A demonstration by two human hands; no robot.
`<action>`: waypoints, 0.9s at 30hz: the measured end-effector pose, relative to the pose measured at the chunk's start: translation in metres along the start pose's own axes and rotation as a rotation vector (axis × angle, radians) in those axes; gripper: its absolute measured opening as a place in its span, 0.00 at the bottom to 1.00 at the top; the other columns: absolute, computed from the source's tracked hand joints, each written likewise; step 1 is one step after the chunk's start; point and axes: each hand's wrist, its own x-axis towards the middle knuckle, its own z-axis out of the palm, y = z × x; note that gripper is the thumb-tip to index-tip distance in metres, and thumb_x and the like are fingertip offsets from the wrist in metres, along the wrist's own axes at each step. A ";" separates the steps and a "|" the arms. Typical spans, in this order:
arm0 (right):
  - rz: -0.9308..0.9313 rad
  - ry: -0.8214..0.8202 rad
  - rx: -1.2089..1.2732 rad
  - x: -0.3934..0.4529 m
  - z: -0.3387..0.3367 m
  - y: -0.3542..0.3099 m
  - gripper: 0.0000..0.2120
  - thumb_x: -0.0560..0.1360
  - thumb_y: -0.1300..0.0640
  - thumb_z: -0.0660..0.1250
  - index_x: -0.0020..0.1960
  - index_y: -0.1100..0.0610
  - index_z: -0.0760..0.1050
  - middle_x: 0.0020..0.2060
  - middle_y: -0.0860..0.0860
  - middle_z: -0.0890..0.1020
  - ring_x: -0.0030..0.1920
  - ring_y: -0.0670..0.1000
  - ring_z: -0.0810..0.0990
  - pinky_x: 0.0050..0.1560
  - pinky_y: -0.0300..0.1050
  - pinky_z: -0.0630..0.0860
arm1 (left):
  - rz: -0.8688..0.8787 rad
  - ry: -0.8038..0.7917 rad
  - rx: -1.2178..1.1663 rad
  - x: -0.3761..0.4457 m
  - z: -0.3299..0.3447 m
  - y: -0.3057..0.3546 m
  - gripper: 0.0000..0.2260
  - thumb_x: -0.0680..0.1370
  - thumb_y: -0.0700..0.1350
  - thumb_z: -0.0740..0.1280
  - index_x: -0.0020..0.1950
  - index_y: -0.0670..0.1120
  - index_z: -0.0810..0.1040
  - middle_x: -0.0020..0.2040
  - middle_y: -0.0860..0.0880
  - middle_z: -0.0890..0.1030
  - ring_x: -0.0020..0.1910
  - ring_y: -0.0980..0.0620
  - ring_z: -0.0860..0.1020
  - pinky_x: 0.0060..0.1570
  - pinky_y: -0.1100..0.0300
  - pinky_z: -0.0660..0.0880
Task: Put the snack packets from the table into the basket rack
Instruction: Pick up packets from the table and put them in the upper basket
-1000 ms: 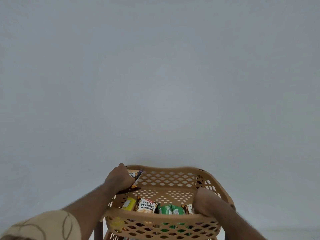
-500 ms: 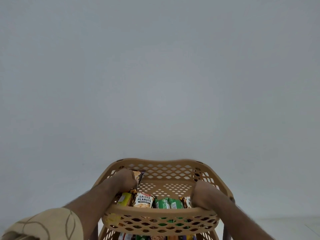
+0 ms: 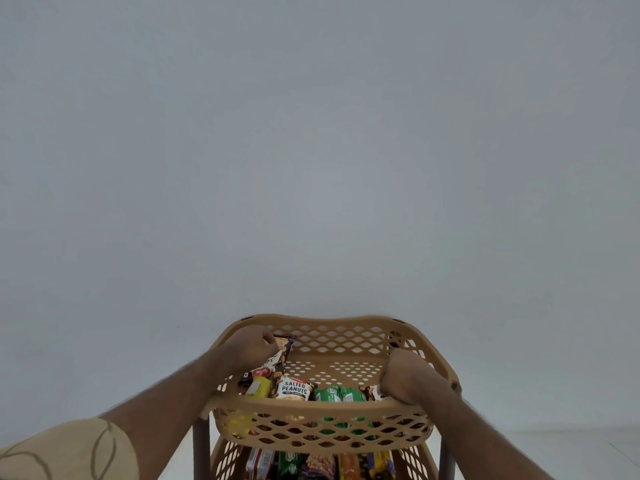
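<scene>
Lower tier (image 3: 311,464) at 6 o'clock, crammed with packets standing on end. Above it, top basket (image 3: 322,407) with a row along the near wall: yellow packet (image 3: 258,386), salted peanuts (image 3: 294,389), green packets (image 3: 337,393). Right hand (image 3: 407,379) at 3 o'clock of the basket, curled over the near rim, fingers hidden, can't tell the grip. Left hand (image 3: 251,348) at 10 o'clock, fingers pinched on a dark packet (image 3: 283,353). Plain wall (image 3: 318,150) behind.
</scene>
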 end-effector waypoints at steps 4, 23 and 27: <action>0.016 0.097 0.075 -0.008 -0.006 -0.002 0.08 0.72 0.64 0.61 0.37 0.57 0.77 0.36 0.50 0.82 0.37 0.50 0.80 0.40 0.47 0.79 | 0.020 0.061 -0.087 -0.024 -0.018 -0.002 0.05 0.78 0.52 0.66 0.48 0.54 0.81 0.48 0.57 0.81 0.47 0.59 0.77 0.40 0.62 0.71; -0.345 0.867 0.468 -0.099 0.019 0.012 0.04 0.75 0.58 0.66 0.47 0.53 0.79 0.47 0.45 0.78 0.54 0.44 0.73 0.54 0.43 0.75 | 0.326 0.569 -0.227 -0.186 0.046 0.031 0.08 0.80 0.54 0.62 0.43 0.55 0.76 0.40 0.60 0.77 0.44 0.60 0.75 0.40 0.69 0.67; -0.361 0.823 0.456 -0.141 0.044 0.041 0.04 0.74 0.61 0.68 0.45 0.53 0.77 0.42 0.44 0.76 0.47 0.42 0.70 0.44 0.29 0.67 | 0.342 0.401 -0.201 -0.211 0.099 0.047 0.05 0.79 0.49 0.65 0.43 0.56 0.74 0.40 0.62 0.74 0.43 0.64 0.73 0.39 0.70 0.66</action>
